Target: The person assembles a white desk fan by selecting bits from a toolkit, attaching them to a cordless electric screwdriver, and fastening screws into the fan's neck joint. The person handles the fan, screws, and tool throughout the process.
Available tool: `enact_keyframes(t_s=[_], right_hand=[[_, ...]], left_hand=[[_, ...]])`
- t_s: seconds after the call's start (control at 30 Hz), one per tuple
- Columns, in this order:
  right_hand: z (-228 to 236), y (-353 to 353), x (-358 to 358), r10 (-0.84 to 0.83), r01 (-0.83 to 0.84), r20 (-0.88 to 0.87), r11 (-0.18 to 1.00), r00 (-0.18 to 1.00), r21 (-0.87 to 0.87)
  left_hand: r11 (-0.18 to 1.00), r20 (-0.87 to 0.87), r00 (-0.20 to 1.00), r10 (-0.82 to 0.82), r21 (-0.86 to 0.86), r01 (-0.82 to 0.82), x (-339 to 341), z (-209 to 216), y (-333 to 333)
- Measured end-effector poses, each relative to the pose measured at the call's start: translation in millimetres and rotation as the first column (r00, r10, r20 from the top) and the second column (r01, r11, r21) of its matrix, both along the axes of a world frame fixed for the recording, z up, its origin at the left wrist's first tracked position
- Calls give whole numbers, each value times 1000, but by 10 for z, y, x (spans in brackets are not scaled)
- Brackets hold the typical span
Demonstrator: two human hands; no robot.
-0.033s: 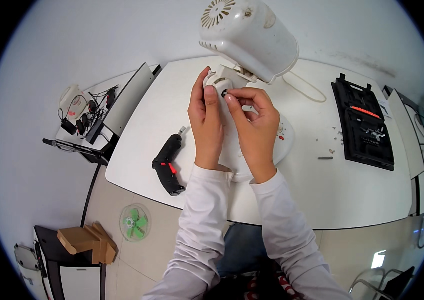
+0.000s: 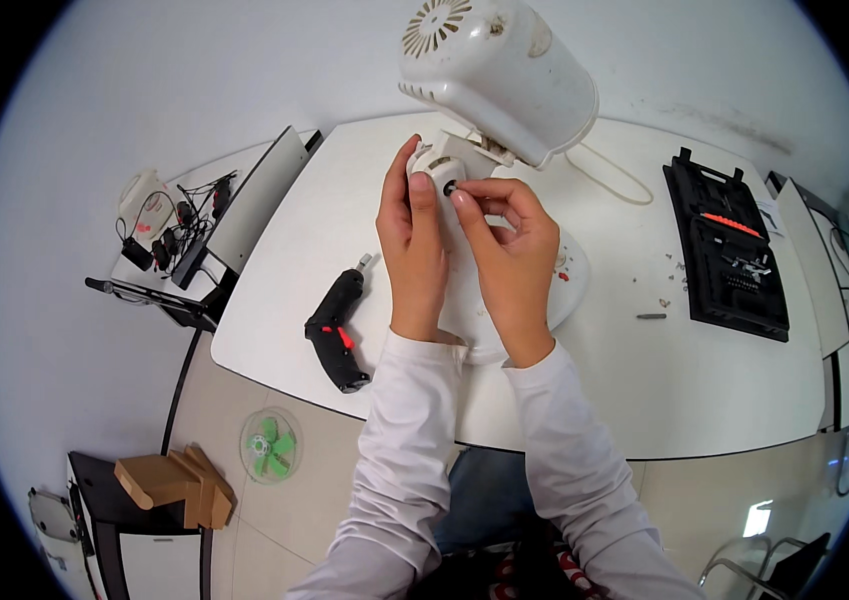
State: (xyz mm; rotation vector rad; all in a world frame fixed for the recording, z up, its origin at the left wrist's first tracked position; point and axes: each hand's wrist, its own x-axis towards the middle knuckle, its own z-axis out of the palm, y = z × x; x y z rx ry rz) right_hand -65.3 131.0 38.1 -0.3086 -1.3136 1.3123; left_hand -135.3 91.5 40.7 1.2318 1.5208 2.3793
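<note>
"White neck of the appliance: what has just changed?"

"Almost nothing; your hands keep their places. Your left hand (image 2: 412, 240) clasps the neck (image 2: 452, 150), below the housing (image 2: 504, 80), over the tabletop (image 2: 634, 400). Your right hand (image 2: 517, 245) has its grip pinched on a small piece (image 2: 453, 188), too tiny to identify, at the dark hole (image 2: 447, 187), so work seems to be holding there"

"And room?"

"You have open surface between the round base (image 2: 572, 295) and the loose parts (image 2: 664, 302); leftward, mind the black driver (image 2: 334, 325), lying near the front edge"
</note>
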Motion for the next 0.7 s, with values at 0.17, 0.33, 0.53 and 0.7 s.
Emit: enact_keyframes(t_s=[0.17,0.33,0.53,0.7], right_hand=[[-9,17,-43,96,-98,-39,993,995,-68],[-12,2,-54,107,-120,-118,987,987,-106],[-43,0,-102,-34,32,-99,999,995,-16],[-65,-24,-137,-224,240,-106,955,969,174]], left_hand=[[1000,4,1000,16,5,-16,14,-5,23],[993,-40,996,77,-82,-80,5,-27,-7],[998,-48,998,51,-25,-52,10,-32,29],[1000,-37,999,10,-25,-11,-38,-74,31]])
